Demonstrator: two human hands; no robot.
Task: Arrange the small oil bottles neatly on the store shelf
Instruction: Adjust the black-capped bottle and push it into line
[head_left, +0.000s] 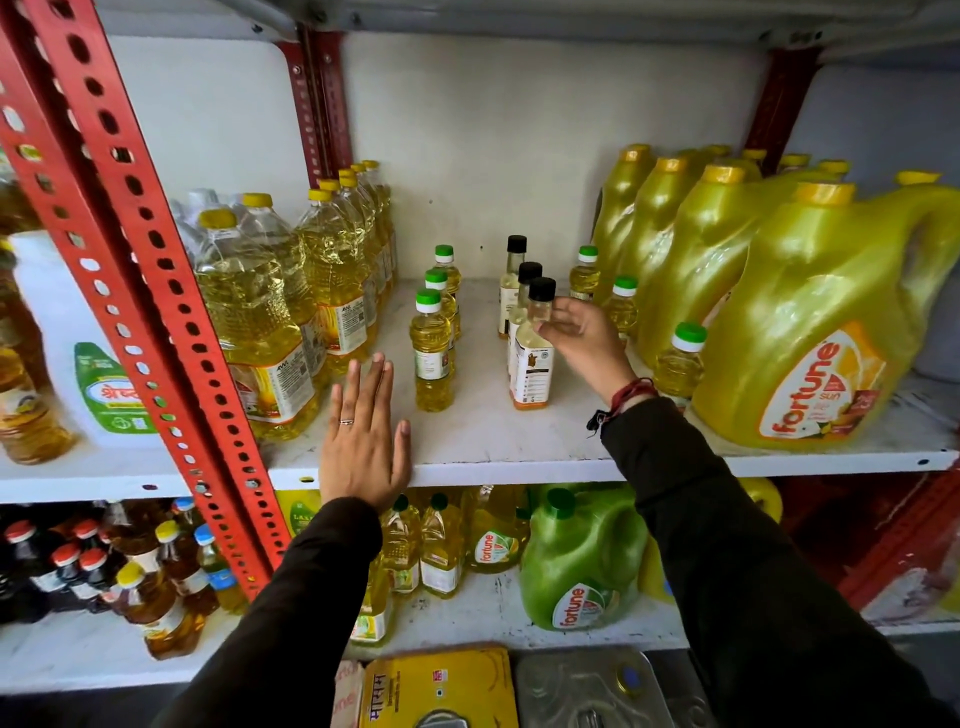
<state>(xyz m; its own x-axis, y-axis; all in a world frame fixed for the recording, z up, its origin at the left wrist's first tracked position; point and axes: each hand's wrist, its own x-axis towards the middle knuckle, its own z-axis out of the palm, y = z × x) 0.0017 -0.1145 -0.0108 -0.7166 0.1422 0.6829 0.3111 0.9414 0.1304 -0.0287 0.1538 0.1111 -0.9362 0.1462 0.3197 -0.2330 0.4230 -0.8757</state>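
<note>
On the white shelf (483, 436) three small green-capped oil bottles (432, 358) stand in a row going back on the left. Three black-capped bottles form a second row in the middle. My right hand (582, 338) is pinched on the neck of the front black-capped bottle (532, 364), which stands upright on the shelf. Three more green-capped small bottles (678, 358) stand in a row along the big jugs on the right. My left hand (363, 441) lies flat with fingers spread on the shelf's front edge, holding nothing.
Tall clear oil bottles (260, 322) fill the shelf's left side, beside a red perforated upright (156, 291). Large yellow Fortune jugs (810, 332) crowd the right. The lower shelf holds more bottles and a green jug (582, 566). Bare shelf lies between the two small-bottle rows.
</note>
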